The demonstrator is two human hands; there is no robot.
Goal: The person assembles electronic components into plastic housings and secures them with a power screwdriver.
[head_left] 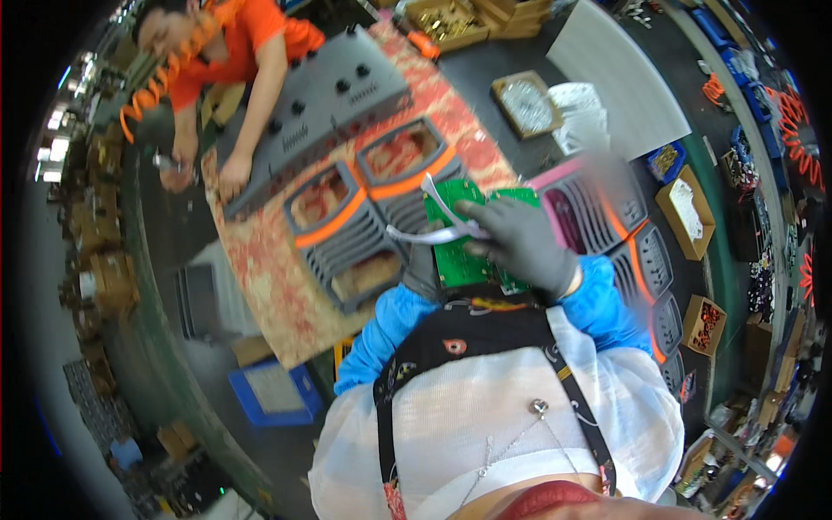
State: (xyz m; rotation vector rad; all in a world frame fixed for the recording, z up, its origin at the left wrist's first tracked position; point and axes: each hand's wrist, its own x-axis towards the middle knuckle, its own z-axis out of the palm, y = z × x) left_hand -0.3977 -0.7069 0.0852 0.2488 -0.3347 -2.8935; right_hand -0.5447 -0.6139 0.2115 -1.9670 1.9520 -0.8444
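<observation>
In front of my chest is a green circuit board, with another green board part showing beyond my right hand. My left hand, in a dark grey glove, grips the board's left edge; most of its fingers are hidden. Across the board reaches my right hand, also gloved, with its fingers bent round a white ribbon cable. The cable's two loose ends stick out to the left and upward. Exactly where the fingertips press is hard to make out.
Grey panels with orange strips lie on a red-patterned table; more grey panels stand at right. Across the table, a person in orange handles a large grey panel. A blue tray and cardboard boxes stand around.
</observation>
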